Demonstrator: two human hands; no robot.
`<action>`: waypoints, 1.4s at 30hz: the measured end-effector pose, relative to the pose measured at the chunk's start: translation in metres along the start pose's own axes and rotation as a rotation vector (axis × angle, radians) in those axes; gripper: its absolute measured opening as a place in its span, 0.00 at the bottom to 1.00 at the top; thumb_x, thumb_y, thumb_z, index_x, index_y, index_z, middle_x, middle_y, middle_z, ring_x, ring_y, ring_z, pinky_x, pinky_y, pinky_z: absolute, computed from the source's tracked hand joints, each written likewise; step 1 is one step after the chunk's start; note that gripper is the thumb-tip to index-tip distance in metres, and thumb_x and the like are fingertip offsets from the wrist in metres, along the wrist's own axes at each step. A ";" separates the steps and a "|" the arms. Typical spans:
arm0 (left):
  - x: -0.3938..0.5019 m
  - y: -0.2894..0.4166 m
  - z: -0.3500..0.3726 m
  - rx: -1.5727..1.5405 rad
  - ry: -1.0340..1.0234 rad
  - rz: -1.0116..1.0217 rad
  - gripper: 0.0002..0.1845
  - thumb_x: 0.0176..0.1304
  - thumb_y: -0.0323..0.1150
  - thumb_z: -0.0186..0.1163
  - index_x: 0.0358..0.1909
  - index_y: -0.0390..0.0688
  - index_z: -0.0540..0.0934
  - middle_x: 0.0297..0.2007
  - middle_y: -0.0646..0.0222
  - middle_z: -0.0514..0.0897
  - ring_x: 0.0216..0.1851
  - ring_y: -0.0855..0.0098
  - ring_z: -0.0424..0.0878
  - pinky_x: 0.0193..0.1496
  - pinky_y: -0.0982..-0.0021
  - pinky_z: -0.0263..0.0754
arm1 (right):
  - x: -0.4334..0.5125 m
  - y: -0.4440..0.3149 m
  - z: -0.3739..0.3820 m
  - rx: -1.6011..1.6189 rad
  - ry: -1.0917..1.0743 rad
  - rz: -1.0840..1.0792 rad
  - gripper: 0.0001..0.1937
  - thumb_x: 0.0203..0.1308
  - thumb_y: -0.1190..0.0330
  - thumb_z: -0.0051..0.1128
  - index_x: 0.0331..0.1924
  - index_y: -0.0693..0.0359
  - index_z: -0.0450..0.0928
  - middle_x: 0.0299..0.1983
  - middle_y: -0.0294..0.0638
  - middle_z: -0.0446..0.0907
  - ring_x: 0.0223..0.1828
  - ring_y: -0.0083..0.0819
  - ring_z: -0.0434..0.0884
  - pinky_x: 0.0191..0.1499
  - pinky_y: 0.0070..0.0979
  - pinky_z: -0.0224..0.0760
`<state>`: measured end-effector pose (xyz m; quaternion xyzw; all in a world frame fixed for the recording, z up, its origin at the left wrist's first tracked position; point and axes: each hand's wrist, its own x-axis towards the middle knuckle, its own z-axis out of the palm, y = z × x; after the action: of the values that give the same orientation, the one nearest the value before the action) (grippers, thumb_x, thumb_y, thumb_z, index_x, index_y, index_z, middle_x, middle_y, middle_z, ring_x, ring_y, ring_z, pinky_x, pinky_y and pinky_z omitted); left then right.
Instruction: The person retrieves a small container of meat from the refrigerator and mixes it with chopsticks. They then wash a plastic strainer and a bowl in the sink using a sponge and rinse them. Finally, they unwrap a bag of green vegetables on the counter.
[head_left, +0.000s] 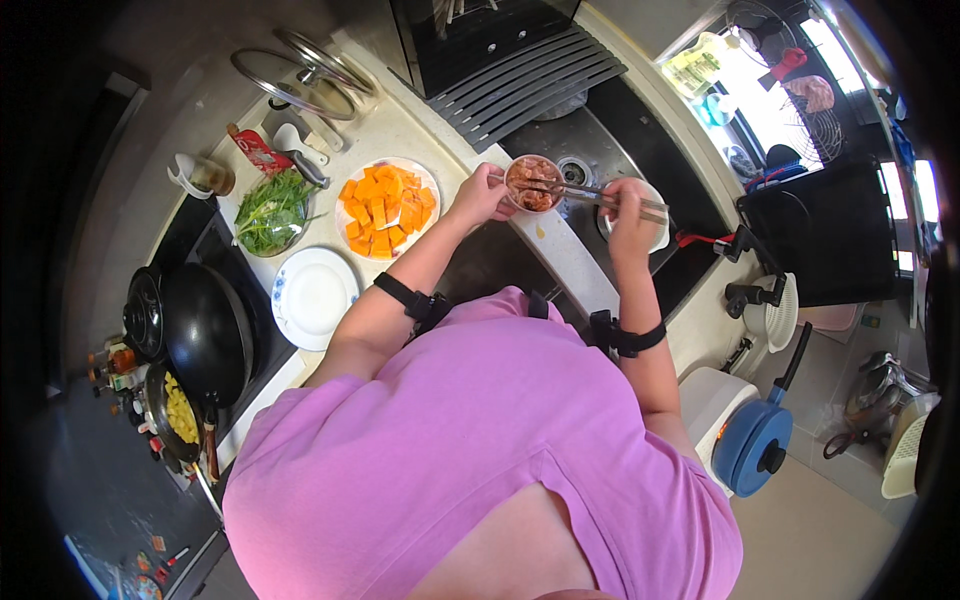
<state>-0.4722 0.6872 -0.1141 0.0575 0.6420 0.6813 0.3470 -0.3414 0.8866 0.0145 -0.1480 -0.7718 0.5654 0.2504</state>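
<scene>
My left hand (484, 196) grips the rim of a small bowl of raw meat pieces (534, 184) at the counter edge beside the sink. In my right hand (630, 217) is a pair of chopsticks (581, 193), their tips in the meat. Beneath my right hand, a white bowl or basket (656, 234) stands in the sink, partly hidden. A plate of cut orange pumpkin or squash (386, 206) lies left of my left hand. Farther left are leafy greens (274, 214) in a clear bowl and a white plate with a blue floral rim (315, 298).
A black wok (206, 334) and a pan with yellow pieces (180, 416) are at the left. Glass lids (300, 82) stand at the back. A roll-up rack (525, 82) spans part of the sink (622, 127). A blue lidded pot (750, 446) is at lower right.
</scene>
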 end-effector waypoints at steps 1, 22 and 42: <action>0.000 0.000 0.000 -0.006 0.001 -0.005 0.20 0.66 0.25 0.55 0.58 0.36 0.63 0.50 0.51 0.76 0.35 0.55 0.88 0.33 0.60 0.88 | 0.000 0.000 -0.004 0.015 -0.008 0.029 0.16 0.71 0.67 0.38 0.29 0.65 0.76 0.21 0.37 0.74 0.21 0.22 0.73 0.27 0.22 0.64; 0.008 -0.004 0.015 0.068 0.158 0.113 0.22 0.60 0.28 0.60 0.56 0.33 0.69 0.39 0.56 0.80 0.30 0.62 0.87 0.28 0.64 0.88 | 0.010 -0.002 -0.019 0.124 0.047 0.068 0.15 0.70 0.68 0.40 0.29 0.64 0.76 0.21 0.35 0.75 0.21 0.18 0.73 0.25 0.18 0.62; 0.099 0.054 -0.047 -0.085 0.484 0.106 0.21 0.64 0.29 0.59 0.56 0.35 0.67 0.45 0.54 0.79 0.31 0.61 0.87 0.29 0.66 0.88 | 0.122 0.017 0.058 0.170 -0.025 -0.076 0.15 0.71 0.68 0.42 0.31 0.65 0.78 0.23 0.36 0.78 0.21 0.19 0.75 0.26 0.18 0.66</action>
<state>-0.5926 0.7057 -0.1089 -0.0883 0.6734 0.7187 0.1488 -0.4755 0.9085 0.0115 -0.0899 -0.7293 0.6205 0.2739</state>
